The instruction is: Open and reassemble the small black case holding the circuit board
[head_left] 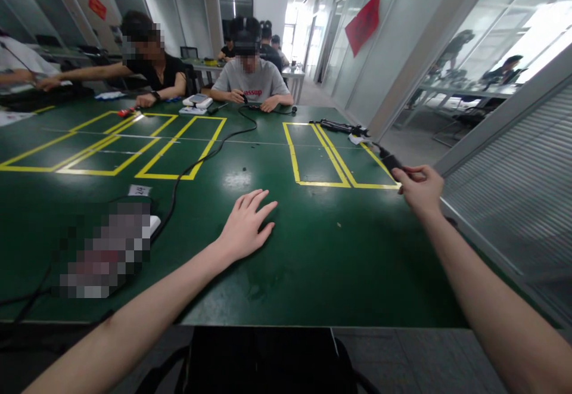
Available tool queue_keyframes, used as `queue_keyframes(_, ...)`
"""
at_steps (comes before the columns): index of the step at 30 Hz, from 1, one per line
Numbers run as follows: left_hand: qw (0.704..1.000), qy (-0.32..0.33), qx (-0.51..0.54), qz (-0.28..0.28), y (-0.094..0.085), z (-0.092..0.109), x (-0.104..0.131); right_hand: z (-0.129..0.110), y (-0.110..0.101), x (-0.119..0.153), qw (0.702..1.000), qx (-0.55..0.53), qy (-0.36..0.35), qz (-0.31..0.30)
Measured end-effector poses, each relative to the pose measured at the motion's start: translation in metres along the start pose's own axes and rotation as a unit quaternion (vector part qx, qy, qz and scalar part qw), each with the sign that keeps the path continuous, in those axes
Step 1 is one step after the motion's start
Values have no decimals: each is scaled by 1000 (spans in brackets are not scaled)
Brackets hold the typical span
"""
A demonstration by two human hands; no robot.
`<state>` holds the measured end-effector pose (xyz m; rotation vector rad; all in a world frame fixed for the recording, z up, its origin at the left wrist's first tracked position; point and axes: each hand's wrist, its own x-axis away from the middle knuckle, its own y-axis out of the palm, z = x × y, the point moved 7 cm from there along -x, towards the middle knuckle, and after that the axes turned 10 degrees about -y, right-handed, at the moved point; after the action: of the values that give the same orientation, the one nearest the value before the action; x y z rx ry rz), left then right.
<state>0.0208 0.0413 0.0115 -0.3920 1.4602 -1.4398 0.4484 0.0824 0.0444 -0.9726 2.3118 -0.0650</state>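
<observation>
My left hand [248, 225] rests palm down on the green table [304, 263], its fingers spread and nothing in it. Out to the right, my right hand [420, 190] is closed on the end of a black stick-shaped object [389, 160]. The object points away to the upper left, over the right-hand taped rectangle; its exact kind is not clear. Just beyond its far end lie a small white piece [356, 139] and a long, thin black item [342, 127] that looks like a folded stand.
Yellow tape [322, 184] marks rectangles on the table. A black cable [214, 151] runs from the far side to a blurred-out device [109, 251] at left, near a paper label [139, 191]. Two people sit opposite; a white device [198, 101] stands between them. A glass partition borders the right.
</observation>
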Motion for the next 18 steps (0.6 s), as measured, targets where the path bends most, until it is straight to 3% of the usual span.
queue_keyframes(3, 1000, -6, -4, -4, 2, -3, 1, 19, 17, 12, 997, 27, 18, -68)
queue_keyframes(8, 1000, -13, -10, -17, 6, -8, 1, 35, 44, 16, 976, 75, -68, -193)
queue_keyframes(11, 999, -24, -12, -28, 8, -10, -1, 39, 41, 7, 966, 170, -107, -162)
queue_keyframes(14, 999, -30, -4, -37, 8, -11, -1, 45, 36, 1, 958, 242, -92, -125)
queue_keyframes(18, 998, -32, 6, -44, 7, -11, 0, 51, 37, 1, 943, 291, -92, -134)
